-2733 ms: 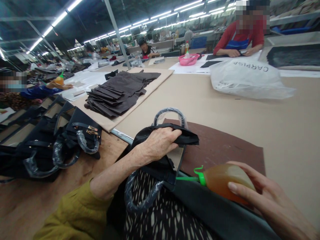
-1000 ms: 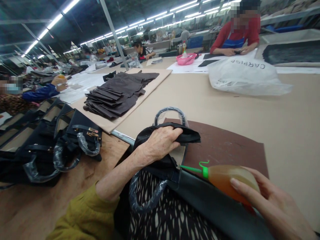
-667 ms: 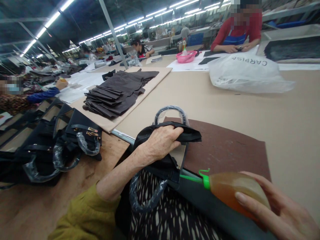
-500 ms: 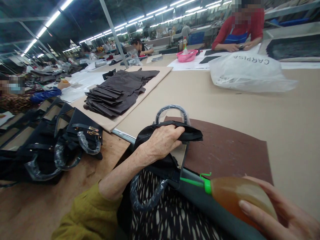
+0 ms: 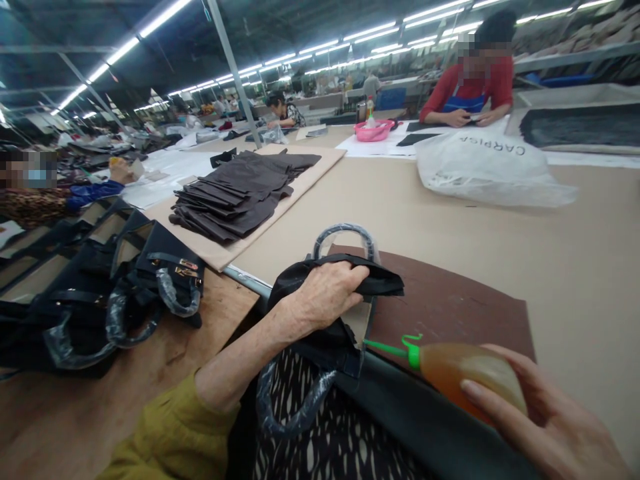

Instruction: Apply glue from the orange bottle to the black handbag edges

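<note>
One left hand point(image 5: 327, 293) grips, fingers closed, the black fabric point(image 5: 387, 283) of a black handbag point(image 5: 349, 362) at the near edge of the tan table point(image 5: 440, 233); the right hand point(image 5: 543, 407) curls round an amber plastic bottle point(image 5: 465, 373), its green nozzle point(image 5: 387, 347) best kept steady beside the handbag.

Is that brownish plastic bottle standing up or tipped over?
Tipped: the brownish plastic bottle is held sideways in the right hand, its green nozzle pointing left.
</note>
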The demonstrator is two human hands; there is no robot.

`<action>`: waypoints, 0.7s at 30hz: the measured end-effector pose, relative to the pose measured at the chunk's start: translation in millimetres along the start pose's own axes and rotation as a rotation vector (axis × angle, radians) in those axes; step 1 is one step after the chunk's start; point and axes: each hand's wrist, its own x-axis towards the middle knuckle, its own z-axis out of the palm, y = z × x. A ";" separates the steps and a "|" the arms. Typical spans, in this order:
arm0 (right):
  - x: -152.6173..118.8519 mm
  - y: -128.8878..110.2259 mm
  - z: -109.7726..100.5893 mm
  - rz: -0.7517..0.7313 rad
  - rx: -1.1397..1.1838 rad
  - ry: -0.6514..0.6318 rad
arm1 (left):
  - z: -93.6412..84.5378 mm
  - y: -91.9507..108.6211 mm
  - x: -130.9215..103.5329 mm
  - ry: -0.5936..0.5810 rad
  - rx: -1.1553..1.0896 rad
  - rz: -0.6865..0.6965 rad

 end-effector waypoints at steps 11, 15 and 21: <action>23.6 -21.1 9.9 -0.119 -0.064 0.077 | -11.4 -9.1 9.4 0.026 0.020 0.016; 35.9 -18.9 18.4 -0.238 -0.089 0.137 | -15.7 -13.4 13.7 0.016 0.012 0.030; 45.8 -16.9 26.5 -0.531 -0.217 0.207 | -22.8 -20.3 20.8 0.030 -0.009 0.036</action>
